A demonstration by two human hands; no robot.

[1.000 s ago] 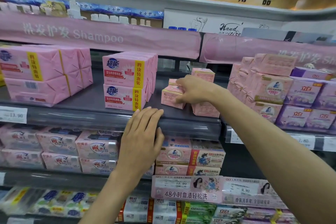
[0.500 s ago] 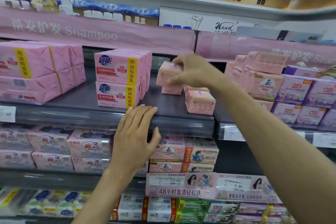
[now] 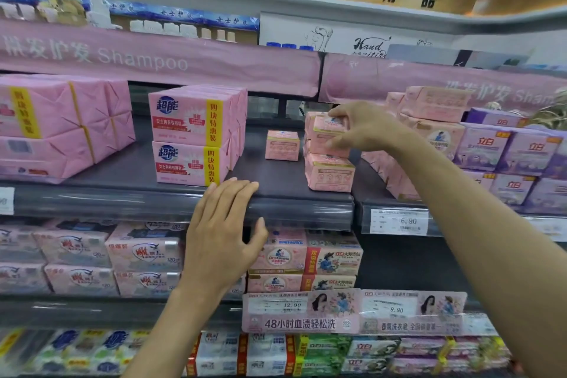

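My right hand (image 3: 363, 129) reaches onto the dark shelf (image 3: 276, 184) and holds a small pink soap box (image 3: 323, 125), fingers over its top and thumb under its front. That box sits on top of a short stack of like pink boxes (image 3: 329, 173). One more small pink box (image 3: 281, 144) stands alone just left of the stack. The fingers of my left hand (image 3: 225, 230) lie flat over the shelf's front edge, holding nothing.
Two stacked pink four-packs (image 3: 193, 135) stand left of the small boxes, with larger pink bundles (image 3: 58, 126) further left. Pink and purple soap packs (image 3: 497, 150) fill the right bay. A price strip (image 3: 399, 221) and lower shelves of soap sit below.
My right hand lifted a small pink box off the shelf, carried it right and set it on top of the stack. The left hand stayed on the shelf edge.
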